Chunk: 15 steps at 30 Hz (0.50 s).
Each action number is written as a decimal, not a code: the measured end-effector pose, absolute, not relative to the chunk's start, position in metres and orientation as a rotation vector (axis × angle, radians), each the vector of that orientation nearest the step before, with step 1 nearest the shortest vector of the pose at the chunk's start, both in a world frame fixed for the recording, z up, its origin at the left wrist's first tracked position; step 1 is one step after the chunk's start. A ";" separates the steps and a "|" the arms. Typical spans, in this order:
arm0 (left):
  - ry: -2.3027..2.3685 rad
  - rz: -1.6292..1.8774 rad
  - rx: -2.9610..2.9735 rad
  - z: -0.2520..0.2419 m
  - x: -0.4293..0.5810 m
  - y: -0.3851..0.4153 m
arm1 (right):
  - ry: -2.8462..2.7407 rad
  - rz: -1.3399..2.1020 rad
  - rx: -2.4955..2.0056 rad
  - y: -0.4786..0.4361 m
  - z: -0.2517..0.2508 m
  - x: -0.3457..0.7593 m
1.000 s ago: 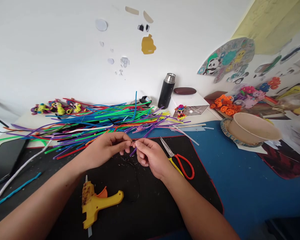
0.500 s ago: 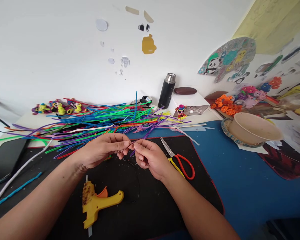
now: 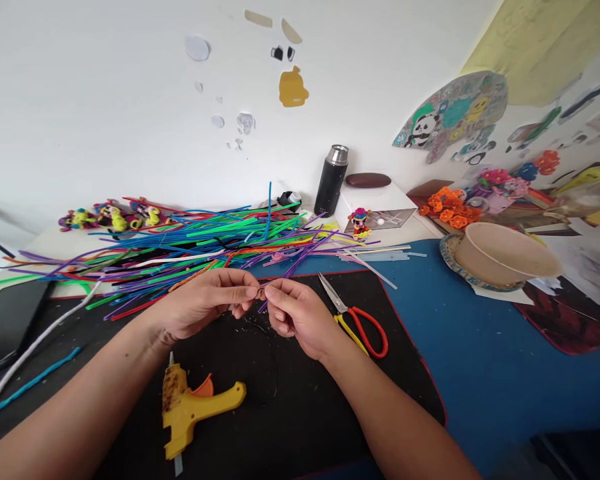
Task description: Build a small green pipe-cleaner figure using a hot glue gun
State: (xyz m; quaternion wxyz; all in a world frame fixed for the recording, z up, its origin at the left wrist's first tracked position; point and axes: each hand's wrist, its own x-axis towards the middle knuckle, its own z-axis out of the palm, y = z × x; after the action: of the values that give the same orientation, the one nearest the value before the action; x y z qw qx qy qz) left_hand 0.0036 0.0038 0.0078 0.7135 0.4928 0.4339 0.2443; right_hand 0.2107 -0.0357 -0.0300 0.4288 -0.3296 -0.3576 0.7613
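My left hand (image 3: pixel 211 299) and my right hand (image 3: pixel 300 312) meet over the black mat (image 3: pixel 310 407), thumb and fingertips of each pinched closed. Between them they hold a thin dark strand (image 3: pixel 261 292), bent into a small loop at the fingertips; whether it is wire or thread I cannot tell. Below my hands a fine dark line curves over the mat. Beside my right wrist lie scissors (image 3: pixel 375 333) with one red and one yellow handle. Under my left forearm's right side rests a yellow hot glue gun (image 3: pixel 180 407) with an orange trigger.
Behind my hands spreads a heap of coloured pipe cleaners (image 3: pixel 220 233). A black thermos (image 3: pixel 332 181), a white box (image 3: pixel 350 200) and a small figure (image 3: pixel 361 225) stand farther back. At right is a beige bowl (image 3: pixel 510 250). A blue twisted stick (image 3: pixel 35 380) lies left.
The strand between my fingertips now shows a small loop where it ran nearly straight before. My hands keep their pinch, and the whole view has shifted slightly.
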 end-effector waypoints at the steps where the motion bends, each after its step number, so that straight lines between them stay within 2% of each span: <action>1: 0.960 0.554 1.081 0.007 0.004 0.003 | -0.892 1.900 -0.827 -0.036 -0.030 0.211; 15: 0.954 0.614 1.065 0.003 0.011 0.000 | -0.863 1.892 -0.823 -0.036 -0.031 0.209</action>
State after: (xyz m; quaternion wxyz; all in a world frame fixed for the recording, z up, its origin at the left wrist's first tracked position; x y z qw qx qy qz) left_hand 0.0105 0.0000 0.0030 0.7124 0.4803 0.4303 0.2768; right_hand 0.2088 -0.0362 -0.0308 0.4372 -0.3311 -0.3471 0.7608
